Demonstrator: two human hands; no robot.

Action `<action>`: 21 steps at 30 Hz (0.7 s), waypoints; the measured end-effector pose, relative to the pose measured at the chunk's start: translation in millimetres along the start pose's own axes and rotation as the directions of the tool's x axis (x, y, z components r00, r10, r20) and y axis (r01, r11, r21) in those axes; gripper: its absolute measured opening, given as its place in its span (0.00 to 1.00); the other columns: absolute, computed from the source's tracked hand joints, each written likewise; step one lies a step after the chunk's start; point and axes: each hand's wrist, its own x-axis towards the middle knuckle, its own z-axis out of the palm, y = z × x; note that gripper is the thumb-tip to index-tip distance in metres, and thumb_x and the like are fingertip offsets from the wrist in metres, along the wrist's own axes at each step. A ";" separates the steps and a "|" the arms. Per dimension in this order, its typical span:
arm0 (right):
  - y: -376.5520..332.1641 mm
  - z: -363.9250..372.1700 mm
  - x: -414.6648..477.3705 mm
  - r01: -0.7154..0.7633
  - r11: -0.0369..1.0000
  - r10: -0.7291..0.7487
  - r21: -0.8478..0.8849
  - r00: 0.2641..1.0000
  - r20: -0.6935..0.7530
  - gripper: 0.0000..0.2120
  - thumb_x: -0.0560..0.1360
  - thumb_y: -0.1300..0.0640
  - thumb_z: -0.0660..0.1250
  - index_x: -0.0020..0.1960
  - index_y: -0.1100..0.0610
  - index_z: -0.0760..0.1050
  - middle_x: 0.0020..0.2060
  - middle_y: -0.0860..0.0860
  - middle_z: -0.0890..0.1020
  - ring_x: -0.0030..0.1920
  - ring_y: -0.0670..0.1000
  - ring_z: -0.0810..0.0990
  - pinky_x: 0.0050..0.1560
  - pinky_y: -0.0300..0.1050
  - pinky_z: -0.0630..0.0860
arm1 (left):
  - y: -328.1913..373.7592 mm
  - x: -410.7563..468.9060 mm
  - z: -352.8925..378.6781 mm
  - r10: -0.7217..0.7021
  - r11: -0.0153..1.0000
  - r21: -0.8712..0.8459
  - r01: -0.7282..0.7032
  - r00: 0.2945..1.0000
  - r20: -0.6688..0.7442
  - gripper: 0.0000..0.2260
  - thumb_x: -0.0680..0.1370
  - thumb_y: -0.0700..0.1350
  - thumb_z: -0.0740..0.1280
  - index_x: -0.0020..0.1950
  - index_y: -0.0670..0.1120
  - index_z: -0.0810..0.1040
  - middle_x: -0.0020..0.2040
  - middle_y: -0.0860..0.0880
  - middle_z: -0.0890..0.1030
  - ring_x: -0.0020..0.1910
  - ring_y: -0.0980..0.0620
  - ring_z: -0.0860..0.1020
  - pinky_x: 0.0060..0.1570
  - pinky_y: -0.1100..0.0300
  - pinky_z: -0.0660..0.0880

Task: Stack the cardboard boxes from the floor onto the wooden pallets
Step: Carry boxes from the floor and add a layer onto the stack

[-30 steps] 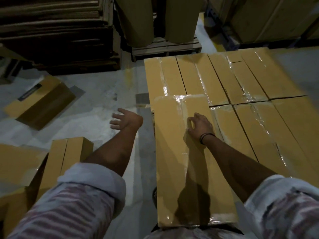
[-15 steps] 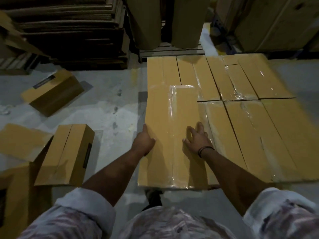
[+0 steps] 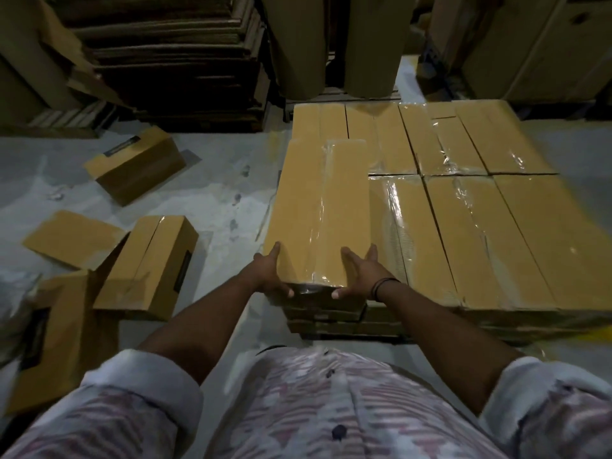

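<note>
On the grey floor (image 3: 212,200) a flat layer of taped boxes (image 3: 480,226) fills the right of your view, and some loose boxes (image 3: 149,263) lie apart from it on the left. One long box (image 3: 318,207) lies on top of this layer at its near left corner, pointing away from you. Your left hand (image 3: 270,276) holds its near left corner, fingers together along the side and thumb on the end face. Your right hand (image 3: 359,274) holds the near right corner, fingers slightly spread on top and thumb hooked on the end face.
</note>
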 end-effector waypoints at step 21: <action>9.6 -29.2 6.7 0.037 0.997 -0.048 -0.069 0.986 -0.158 0.49 0.68 0.53 0.81 0.80 0.39 0.57 0.80 0.58 0.44 0.76 0.66 0.61 0.72 0.59 0.69 | 12.5 -3.7 3.0 0.177 0.984 0.075 -0.163 0.952 -0.252 0.48 0.71 0.47 0.80 0.83 0.46 0.56 0.72 0.36 0.73 0.70 0.37 0.73 0.63 0.47 0.74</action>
